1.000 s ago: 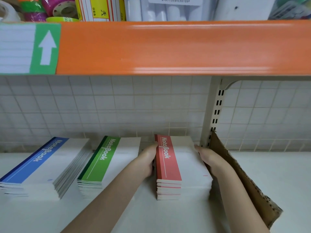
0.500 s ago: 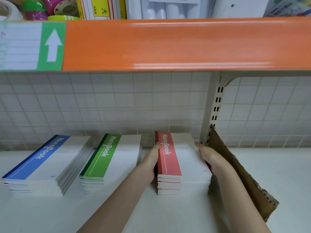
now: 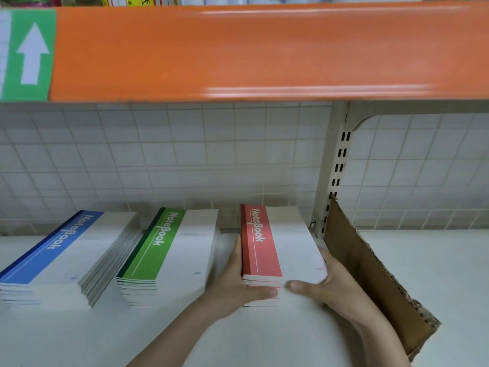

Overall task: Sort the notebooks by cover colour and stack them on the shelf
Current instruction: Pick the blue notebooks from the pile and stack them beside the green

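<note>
Both hands [image 3: 285,283] clasp the red stack [image 3: 277,250], hiding its front edge.

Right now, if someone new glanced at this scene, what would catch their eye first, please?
Probably the broad orange shelf edge across the top, with a green arrow label at its left end. Below it, three notebook stacks sit in a row on the white shelf: blue stack, green stack, red stack. The left hand and right hand clasp the red stack's sides and front.
</note>
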